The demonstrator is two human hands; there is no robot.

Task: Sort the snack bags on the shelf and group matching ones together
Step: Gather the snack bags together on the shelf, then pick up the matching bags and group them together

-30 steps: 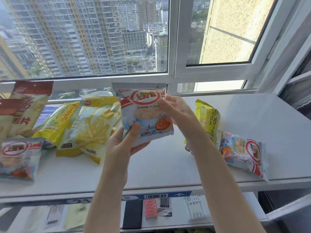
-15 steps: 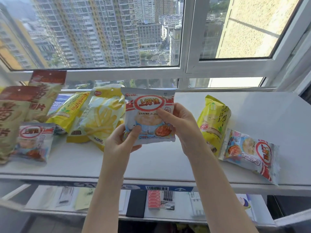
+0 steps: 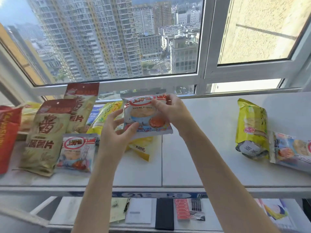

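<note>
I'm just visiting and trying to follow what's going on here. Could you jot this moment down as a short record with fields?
Setting: white shelf under a high-rise window
Held: white-and-red shrimp flakes bag, off the shelf, in both hands
Left hand: grips its lower left corner
Right hand: grips its top right edge
Matching bags: one lying at left, one at far right
Left group: two tan bags with brown tops, red bag, yellow bags
Right side: yellow-green bag beside the right shrimp bag

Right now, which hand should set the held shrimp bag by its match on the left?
Probably left. The left hand grips the held shrimp bag on the side nearest the matching bag; the right hand would cross over.
</note>
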